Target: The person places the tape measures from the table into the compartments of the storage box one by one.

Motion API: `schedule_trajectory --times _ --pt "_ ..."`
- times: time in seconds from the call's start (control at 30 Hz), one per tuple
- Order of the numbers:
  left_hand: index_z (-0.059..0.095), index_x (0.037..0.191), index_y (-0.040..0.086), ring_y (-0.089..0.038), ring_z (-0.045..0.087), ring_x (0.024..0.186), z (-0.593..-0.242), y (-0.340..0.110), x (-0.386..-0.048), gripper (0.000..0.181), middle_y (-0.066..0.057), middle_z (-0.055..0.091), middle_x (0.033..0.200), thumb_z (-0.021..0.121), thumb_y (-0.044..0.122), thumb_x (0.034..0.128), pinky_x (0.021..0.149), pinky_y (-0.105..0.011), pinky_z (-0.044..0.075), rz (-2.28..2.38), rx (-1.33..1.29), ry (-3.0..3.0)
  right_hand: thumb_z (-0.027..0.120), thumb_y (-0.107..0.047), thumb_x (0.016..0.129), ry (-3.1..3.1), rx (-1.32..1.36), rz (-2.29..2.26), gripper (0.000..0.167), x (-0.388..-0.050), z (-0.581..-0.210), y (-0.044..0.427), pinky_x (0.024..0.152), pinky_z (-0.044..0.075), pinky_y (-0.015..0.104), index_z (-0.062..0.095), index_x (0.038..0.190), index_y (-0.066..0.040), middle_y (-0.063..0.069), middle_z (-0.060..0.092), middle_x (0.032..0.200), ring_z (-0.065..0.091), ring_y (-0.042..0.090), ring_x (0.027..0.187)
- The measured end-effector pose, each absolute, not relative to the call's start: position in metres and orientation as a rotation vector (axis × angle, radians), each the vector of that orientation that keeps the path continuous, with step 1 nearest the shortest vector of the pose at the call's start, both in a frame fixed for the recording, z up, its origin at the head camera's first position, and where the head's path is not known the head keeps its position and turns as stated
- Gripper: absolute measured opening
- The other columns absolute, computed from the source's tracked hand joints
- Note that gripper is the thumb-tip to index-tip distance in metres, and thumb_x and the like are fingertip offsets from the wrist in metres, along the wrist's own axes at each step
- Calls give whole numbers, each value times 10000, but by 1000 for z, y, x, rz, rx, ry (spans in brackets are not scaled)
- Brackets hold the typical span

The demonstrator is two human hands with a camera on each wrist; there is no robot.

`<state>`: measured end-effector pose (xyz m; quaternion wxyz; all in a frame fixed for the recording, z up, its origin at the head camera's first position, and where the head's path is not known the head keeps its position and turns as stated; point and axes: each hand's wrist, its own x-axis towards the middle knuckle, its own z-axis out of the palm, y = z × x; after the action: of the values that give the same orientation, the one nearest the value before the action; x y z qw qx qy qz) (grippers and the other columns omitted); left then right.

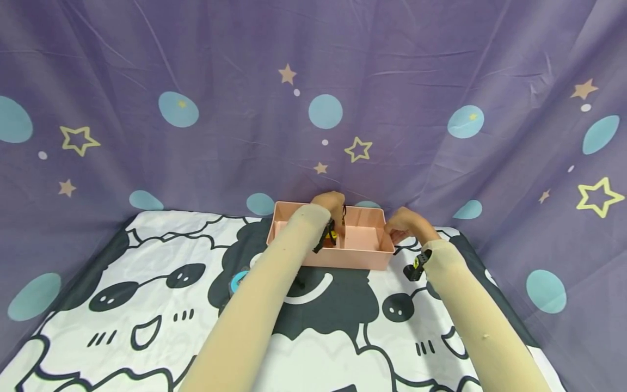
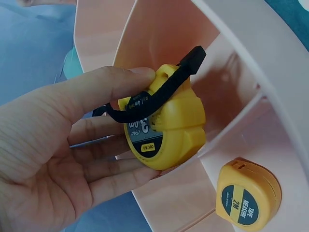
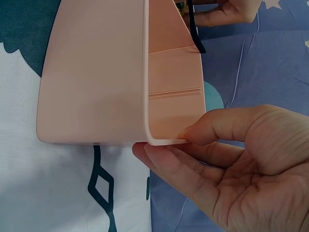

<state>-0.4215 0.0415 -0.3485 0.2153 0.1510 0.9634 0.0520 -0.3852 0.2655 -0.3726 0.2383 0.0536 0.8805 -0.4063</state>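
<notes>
The left hand (image 2: pixel 58 140) pinches a tape measure (image 2: pixel 175 128), label palmward, far side hidden, between thumb and fingers, seemingly inside a pink box (image 1: pixel 349 259). The box runs lengthwise leftward from the right hand (image 3: pixel 236 166) pinching it.

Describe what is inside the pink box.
A tape measure marked 2M lies inside the box. The left hand holds a yellow strapped tape measure in or just above it. In the head view, the left sleeve hides part of the interior.
</notes>
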Motion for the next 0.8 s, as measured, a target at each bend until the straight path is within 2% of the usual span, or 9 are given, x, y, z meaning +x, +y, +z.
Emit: schedule_trajectory --times 0.43,0.67,0.8 --pt "581 1259 124 -211 593 1197 -353 42 -419 669 -82 581 1372 932 328 728 998 -386 540 176 433 2712 579 47 803 2431 143 -1094 152 -386 -374 265 778 629 410 660 911 117 137 703 737 702 195 625" --pt "620 1157 128 -178 617 1041 -358 45 -417 505 -42 644 1198 912 237 760 906 -347 569 173 418 2735 585 43 786 2440 150 -1087 127 -386 -376 265 747 631 387 669 870 88 118 693 723 698 187 623" --pt "615 1206 116 -192 615 1085 -360 45 -418 534 -57 634 1246 906 221 771 925 -362 565 166 431 2743 579 41 791 2443 148 -1089 154 -386 -375 265 755 631 394 666 899 107 113 692 717 701 187 623"
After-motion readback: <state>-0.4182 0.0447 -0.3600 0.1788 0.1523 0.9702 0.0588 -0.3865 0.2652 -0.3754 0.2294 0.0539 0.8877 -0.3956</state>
